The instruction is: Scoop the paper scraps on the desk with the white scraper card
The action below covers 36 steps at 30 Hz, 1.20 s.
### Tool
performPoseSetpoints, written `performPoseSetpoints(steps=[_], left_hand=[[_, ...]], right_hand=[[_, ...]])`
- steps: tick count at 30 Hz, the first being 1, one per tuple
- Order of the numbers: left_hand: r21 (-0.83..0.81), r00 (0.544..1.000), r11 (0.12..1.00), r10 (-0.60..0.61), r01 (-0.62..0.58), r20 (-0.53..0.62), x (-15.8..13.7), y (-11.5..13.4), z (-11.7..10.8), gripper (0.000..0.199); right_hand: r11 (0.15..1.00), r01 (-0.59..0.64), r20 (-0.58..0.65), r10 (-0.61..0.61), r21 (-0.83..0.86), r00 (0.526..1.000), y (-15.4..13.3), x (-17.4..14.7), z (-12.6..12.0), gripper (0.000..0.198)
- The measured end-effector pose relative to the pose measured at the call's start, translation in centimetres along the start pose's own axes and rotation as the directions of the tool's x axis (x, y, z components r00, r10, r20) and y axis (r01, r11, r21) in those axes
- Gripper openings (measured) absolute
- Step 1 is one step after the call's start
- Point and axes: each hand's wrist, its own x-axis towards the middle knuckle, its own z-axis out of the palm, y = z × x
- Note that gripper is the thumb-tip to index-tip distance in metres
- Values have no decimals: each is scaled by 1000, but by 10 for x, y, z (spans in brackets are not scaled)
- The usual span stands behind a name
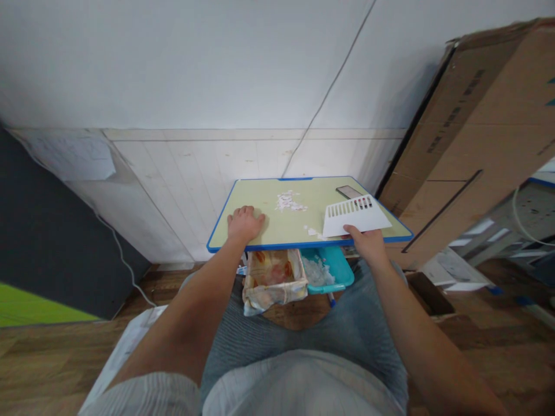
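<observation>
Smooth, matt, card-like sheet [358,223]

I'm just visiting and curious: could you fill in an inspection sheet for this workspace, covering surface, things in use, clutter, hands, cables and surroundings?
Surface: pale tabletop, blue rim.
Things in use: white slotted sheet at the table's right; small white pieces heaped near the middle, a few by the front edge.
Clutter: phone-like device partly behind the sheet; lined basket and teal bin below.
Hands: left hand rests on the tabletop; right hand holds the sheet.
Cables: grey cable down the wall; pale cable at left.
Surroundings: tall cardboard box right, dark panel left.
</observation>
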Motion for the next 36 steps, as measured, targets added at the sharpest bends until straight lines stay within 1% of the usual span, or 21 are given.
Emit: performPoseSetpoints(steps=[5, 11, 16, 19, 22, 25, 30, 36], left_hand=[[4, 1000, 1000, 7, -7, -2, 1, 0, 1, 57], [6, 1000, 1000, 3, -3, -2, 0, 1, -1, 56], [-2, 1000, 1000, 1, -1, -11, -1, 1, -1, 55], [0, 1000, 1000, 0, 0, -6, 0, 1, -1, 55], [6, 1000, 1000, -4, 4, -1, 0, 2, -2, 55], [9, 1000, 1000, -8, 8, -3, -1, 3, -3, 54], [15, 1000, 1000, -3, 3, -3, -2, 3, -3, 56], [43, 1000, 999, -9, 9, 0, -1, 3, -1, 60]], right_hand=[[1000, -6, -21, 6, 18, 1000, -1, 5, -2, 35], [998, -33, 4, 33, 55, 999, 6, 7, 0, 36], [996, -51, 19, 50, 70, 999, 11, 10, -1, 30], [995, -67, 29, 65, 74, 997, 11, 10, 3, 30], [996, -55, 38, 53, 71, 998, 8, 8, 11, 35], [997, -39, 70, 35, 61, 997, 4, 5, 14, 34], [998, -34, 93, 30, 49, 995, 2, 4, 8, 27], [994, -56, 74, 49, 96, 996, 7, 8, 6, 33]])
